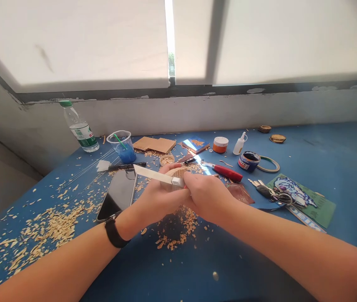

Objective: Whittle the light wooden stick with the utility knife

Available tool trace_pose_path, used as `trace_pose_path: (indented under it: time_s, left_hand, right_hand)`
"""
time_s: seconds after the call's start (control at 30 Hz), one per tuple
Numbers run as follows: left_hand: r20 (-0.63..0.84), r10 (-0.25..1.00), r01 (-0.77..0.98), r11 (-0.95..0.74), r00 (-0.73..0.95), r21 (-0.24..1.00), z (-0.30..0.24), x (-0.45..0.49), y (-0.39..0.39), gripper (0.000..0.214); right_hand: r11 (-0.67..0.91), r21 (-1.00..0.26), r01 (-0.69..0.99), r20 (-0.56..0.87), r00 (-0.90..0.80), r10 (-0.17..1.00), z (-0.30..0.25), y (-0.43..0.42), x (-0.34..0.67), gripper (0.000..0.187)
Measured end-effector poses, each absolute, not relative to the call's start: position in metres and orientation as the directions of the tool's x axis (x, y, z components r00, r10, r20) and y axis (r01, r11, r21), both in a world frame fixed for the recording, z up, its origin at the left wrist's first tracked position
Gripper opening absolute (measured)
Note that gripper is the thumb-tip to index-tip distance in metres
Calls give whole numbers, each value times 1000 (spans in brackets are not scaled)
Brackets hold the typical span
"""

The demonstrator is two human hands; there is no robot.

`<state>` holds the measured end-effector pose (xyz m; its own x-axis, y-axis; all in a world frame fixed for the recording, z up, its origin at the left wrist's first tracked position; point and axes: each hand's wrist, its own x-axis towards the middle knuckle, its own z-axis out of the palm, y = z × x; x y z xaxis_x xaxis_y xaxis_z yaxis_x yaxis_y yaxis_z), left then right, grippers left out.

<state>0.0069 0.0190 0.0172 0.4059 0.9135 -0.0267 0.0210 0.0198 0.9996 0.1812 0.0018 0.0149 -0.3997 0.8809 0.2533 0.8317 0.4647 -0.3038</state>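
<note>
My right hand is closed round the handle of a carving knife, whose pale blade points left across my left hand. A small light wooden piece with a rounded, scored edge sits in my left hand, which is curled about it. Both hands meet over the table, and the right one hides the knife handle and part of the wood. Wood shavings lie below them. Left of the hands rests a dark-screened phone. Beyond them is a red-handled tool.
At the back left stand a water bottle and a plastic cup of blue liquid. Behind the hands are flat boards, an orange jar and a glue bottle. Keys and an open paint jar are to the right.
</note>
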Motion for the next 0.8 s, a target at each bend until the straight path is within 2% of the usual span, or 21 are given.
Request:
trace_pose_path:
  time_s: [0.13,0.23,0.3,0.43,0.5,0.7,0.8]
  left_hand:
    - [-75,920,5,79,384,997,20,8,18,91]
    - [-89,919,-5,98,385,995,22,9,18,89]
    - [-69,916,-13,81,394,997,21,10,18,82]
    - [-28,942,-27,39,336,999,19,12,17,51]
    - [-21,947,-47,39,322,998,19,12,17,43]
    - [-51,923,-86,90,381,992,15,3,19,73]
    - [-74,869,-40,108,489,993,17,-2,18,75]
  right_hand:
    - [415,-305,857,215,-362,907,17,0,176,22]
    - [382,-307,872,191,-337,922,17,-1,173,26]
    - [361,-309,880,175,-320,931,16,-1,171,26]
    - [298,-337,893,121,-273,954,13,-3,167,19]
    - [271,-363,892,96,-253,963,12,-5,166,19]
    - [327,-452,830,157,-287,945,16,-7,171,25]
    - [405,-501,765,213,-344,914,20,-6,177,24]
